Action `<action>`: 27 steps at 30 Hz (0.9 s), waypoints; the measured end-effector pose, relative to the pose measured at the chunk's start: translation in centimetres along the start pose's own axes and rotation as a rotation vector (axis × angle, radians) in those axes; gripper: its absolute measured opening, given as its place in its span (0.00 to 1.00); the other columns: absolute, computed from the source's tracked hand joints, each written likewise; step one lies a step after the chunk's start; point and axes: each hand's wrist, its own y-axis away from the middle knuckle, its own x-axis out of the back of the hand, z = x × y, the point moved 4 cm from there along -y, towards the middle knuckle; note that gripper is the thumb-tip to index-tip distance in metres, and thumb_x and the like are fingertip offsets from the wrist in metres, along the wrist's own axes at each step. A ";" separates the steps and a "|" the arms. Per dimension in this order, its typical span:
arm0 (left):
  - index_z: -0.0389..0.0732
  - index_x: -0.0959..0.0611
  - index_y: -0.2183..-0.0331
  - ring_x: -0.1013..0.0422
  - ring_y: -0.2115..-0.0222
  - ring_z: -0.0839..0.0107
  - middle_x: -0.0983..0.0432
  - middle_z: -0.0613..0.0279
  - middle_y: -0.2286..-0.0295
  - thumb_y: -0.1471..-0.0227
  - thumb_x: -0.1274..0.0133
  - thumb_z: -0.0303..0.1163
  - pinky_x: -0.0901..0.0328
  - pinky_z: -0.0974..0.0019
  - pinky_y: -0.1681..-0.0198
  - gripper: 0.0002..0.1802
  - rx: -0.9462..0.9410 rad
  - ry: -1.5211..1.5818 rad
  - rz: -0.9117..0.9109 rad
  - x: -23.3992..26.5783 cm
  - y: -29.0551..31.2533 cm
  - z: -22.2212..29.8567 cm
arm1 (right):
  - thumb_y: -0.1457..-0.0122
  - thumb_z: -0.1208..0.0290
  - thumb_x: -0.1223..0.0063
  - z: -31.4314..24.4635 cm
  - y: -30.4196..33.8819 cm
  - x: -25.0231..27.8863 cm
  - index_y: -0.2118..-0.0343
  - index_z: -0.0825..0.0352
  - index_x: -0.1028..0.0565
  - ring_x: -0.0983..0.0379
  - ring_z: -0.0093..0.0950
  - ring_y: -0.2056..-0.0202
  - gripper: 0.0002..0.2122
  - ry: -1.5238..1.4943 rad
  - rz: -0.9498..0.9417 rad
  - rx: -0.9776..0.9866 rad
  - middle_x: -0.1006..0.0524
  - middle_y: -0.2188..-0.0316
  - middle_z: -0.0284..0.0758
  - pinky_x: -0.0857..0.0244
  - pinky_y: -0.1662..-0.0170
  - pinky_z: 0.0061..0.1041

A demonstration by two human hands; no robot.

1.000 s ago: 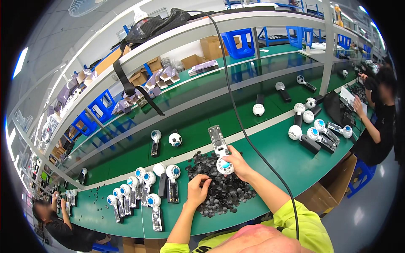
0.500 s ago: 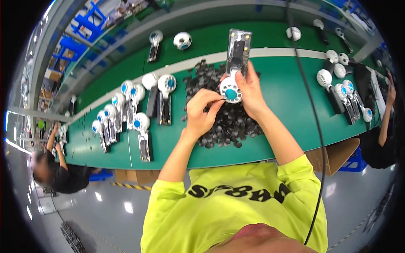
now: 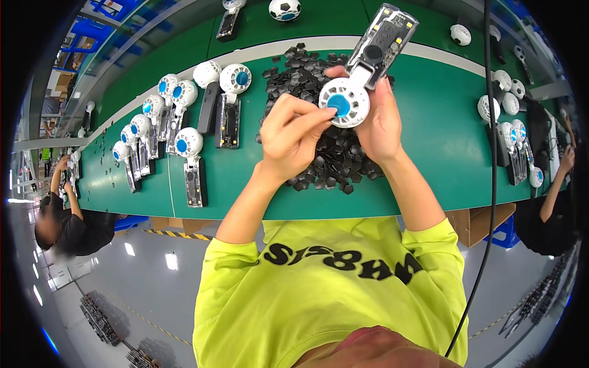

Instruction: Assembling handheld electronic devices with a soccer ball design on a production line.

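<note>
- A small handheld fan (image 3: 362,70), white-headed with a blue hub and a clear handle, is held up at the upper centre of the frame, above the green table (image 3: 442,141); its handle points to the upper right.
- The fan is gripped by the right hand (image 3: 380,126), closed around its neck; the left hand (image 3: 293,132) is pinched, fingertips pressed at the blue hub.
- A heap of small black pieces (image 3: 331,162) is seen beneath the hands; a row of similar fans (image 3: 184,135) lies to the left.
</note>
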 end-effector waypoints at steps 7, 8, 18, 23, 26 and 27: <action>0.37 0.16 0.71 0.27 0.75 0.70 0.17 0.59 0.70 0.62 0.36 0.15 0.30 0.72 0.72 0.12 -0.114 0.044 0.133 1.2 0.6 0.5 | 0.30 0.63 0.60 -0.7 -0.1 -1.1 0.36 0.57 0.48 0.29 0.35 0.50 0.22 0.382 -0.031 0.198 0.28 0.51 0.45 0.33 0.48 0.32; 0.37 0.16 0.71 0.26 0.75 0.70 0.17 0.58 0.70 0.62 0.36 0.15 0.30 0.72 0.71 0.12 -0.152 0.022 0.134 1.3 0.8 0.8 | 0.30 0.64 0.60 -0.9 -0.1 -1.0 0.35 0.56 0.49 0.30 0.36 0.49 0.23 0.471 -0.045 0.283 0.28 0.51 0.45 0.33 0.47 0.32; 0.37 0.17 0.70 0.24 0.73 0.69 0.16 0.59 0.69 0.61 0.37 0.14 0.27 0.72 0.69 0.12 -0.192 0.018 0.100 1.0 0.9 1.3 | 0.31 0.66 0.58 0.2 0.9 -1.4 0.35 0.52 0.53 0.35 0.39 0.43 0.25 0.185 -0.121 0.319 0.35 0.45 0.46 0.36 0.44 0.35; 0.37 0.17 0.71 0.25 0.74 0.69 0.16 0.60 0.70 0.61 0.38 0.14 0.27 0.71 0.67 0.11 -0.064 0.085 0.137 1.3 0.5 1.0 | 0.31 0.67 0.58 0.8 1.0 -1.6 0.34 0.50 0.56 0.37 0.41 0.41 0.27 0.256 -0.073 0.205 0.38 0.42 0.45 0.37 0.42 0.39; 0.38 0.17 0.72 0.25 0.74 0.69 0.16 0.60 0.69 0.61 0.38 0.15 0.27 0.71 0.67 0.11 0.010 0.065 0.140 1.4 0.4 0.7 | 0.33 0.69 0.55 0.8 1.2 -2.0 0.35 0.53 0.55 0.36 0.41 0.42 0.28 0.313 -0.033 0.168 0.38 0.43 0.45 0.38 0.42 0.39; 0.38 0.17 0.72 0.25 0.73 0.69 0.16 0.60 0.67 0.61 0.37 0.15 0.28 0.71 0.67 0.10 0.043 0.022 0.132 1.5 0.3 0.5 | 0.34 0.71 0.54 0.7 1.3 -2.1 0.36 0.56 0.54 0.35 0.40 0.43 0.28 0.318 -0.016 0.150 0.38 0.43 0.45 0.38 0.42 0.38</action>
